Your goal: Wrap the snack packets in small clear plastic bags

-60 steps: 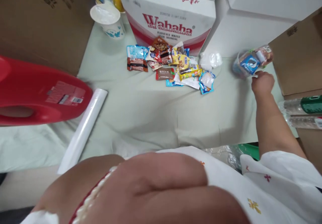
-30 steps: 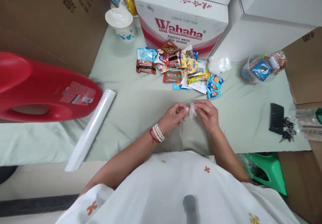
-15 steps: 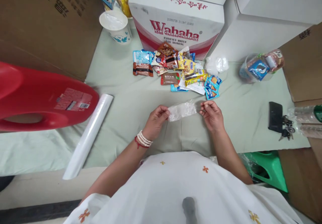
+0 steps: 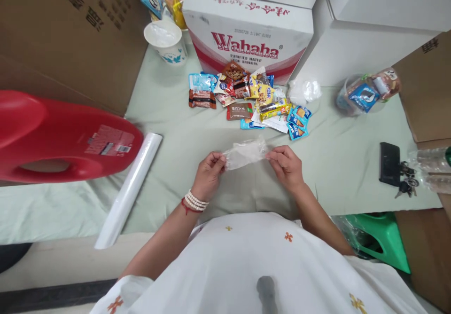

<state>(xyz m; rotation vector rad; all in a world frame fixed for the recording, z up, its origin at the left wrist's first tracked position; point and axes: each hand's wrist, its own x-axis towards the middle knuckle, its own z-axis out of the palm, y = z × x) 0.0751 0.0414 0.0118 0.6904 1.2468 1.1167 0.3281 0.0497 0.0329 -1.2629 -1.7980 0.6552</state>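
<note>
A small clear plastic bag [image 4: 244, 153] is stretched between my two hands above the pale green cloth [image 4: 197, 135]. My left hand [image 4: 208, 172], with a white bead bracelet and red string at the wrist, pinches the bag's left end. My right hand [image 4: 286, 165] pinches its right end. Just beyond the bag lies a pile of several small snack packets [image 4: 248, 98] in blue, yellow, brown and red wrappers.
A Wahaha carton [image 4: 248, 34] stands behind the packets, a paper cup [image 4: 165, 40] to its left. A red jug [image 4: 52, 137] and a white roll [image 4: 128, 189] lie left. At right are a plastic tub of snacks [image 4: 364, 95], a black phone with keys [image 4: 391, 163], and a green stool [image 4: 382, 239].
My right hand came back from the tub at the right. Both hands met over the cloth, then pulled a crumpled clear bag out flat between them.
</note>
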